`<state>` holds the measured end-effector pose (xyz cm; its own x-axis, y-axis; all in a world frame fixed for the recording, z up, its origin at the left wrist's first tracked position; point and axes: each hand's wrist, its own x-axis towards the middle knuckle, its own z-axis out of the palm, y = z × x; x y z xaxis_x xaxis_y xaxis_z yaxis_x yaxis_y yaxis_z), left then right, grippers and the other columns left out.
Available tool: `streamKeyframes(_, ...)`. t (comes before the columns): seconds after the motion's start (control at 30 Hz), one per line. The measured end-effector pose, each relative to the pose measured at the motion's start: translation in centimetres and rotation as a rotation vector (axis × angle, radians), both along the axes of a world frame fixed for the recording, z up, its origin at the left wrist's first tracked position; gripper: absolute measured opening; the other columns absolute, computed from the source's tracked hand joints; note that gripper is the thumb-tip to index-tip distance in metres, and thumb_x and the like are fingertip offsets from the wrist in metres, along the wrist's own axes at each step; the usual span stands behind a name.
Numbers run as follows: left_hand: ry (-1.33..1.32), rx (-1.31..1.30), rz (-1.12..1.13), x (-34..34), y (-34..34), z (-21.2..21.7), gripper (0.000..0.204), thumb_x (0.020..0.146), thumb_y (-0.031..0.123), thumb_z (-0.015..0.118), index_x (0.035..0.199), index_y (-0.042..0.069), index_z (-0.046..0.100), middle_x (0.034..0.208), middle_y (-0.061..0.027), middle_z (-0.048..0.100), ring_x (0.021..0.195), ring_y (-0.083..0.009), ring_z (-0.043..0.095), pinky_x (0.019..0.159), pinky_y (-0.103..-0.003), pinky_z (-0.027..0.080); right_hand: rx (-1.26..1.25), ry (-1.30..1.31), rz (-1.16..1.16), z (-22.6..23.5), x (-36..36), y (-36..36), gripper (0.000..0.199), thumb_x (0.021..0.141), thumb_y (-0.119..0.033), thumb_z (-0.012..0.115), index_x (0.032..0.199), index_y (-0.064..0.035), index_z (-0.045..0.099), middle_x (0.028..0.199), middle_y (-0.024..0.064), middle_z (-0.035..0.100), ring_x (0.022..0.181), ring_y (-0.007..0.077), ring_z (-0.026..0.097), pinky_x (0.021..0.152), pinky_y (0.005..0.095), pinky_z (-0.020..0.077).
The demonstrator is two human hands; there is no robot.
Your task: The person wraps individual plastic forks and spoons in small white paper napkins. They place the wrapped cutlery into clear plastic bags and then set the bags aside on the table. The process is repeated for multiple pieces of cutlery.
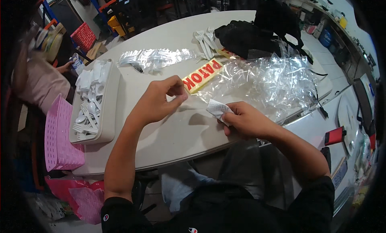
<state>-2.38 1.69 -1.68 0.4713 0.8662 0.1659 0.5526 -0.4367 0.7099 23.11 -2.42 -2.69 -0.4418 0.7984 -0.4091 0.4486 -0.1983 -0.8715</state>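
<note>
Over the front of the table, my right hand [241, 118] pinches a folded white paper napkin [218, 108] between thumb and fingers. My left hand [165, 98] is raised beside it, thumb and forefinger curled toward each other; whether a thin edge of clear plastic is between them is hard to make out. Just beyond the fingertips lies a yellow packet with red lettering [203, 75]. Clear plastic bags [277, 82] spread from there to the right. To my left, an off-white bin [111, 108] holds white plastic forks and spoons [90, 112] with white wrapped bundles [93, 77] behind them.
White plastic forks [204, 44] lie at the back near a black bag [245, 38]. A row of flat clear sachets [157, 58] lies behind my left hand. A pink basket [60, 140] stands beside the bin. Another person [44, 80] is at the far left.
</note>
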Motion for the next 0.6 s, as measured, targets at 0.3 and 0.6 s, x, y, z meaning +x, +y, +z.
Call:
streamKeyframes(0.3,-0.532,-0.349,0.075,0.9,-0.2,0.1,0.030,0.084,0.008,0.066,0.108,0.003,0.049,0.099,-0.0085,0.054,0.080,-0.0205,0.067,0.063,-0.029,0.057,-0.028,0.023,0.024,0.0,0.0,0.0,0.024,0.092,-0.022,0.046,0.097,-0.0037,0.060,0.069,-0.0011,0.060,0.055,0.0066,0.050,0.050,0.0224,0.0385)
streamKeyframes(0.6,-0.462,-0.281,0.193,0.7,0.0,0.2,0.018,0.093,0.017,0.055,0.105,0.003,0.057,0.084,-0.0061,0.060,0.071,-0.0125,0.063,0.053,-0.023,0.051,0.040,0.039,0.022,-0.4,-0.1,-0.1,0.027,0.090,-0.022,0.045,0.097,-0.0012,0.061,0.067,0.0030,0.062,0.053,0.0106,0.054,0.047,0.0271,0.0420)
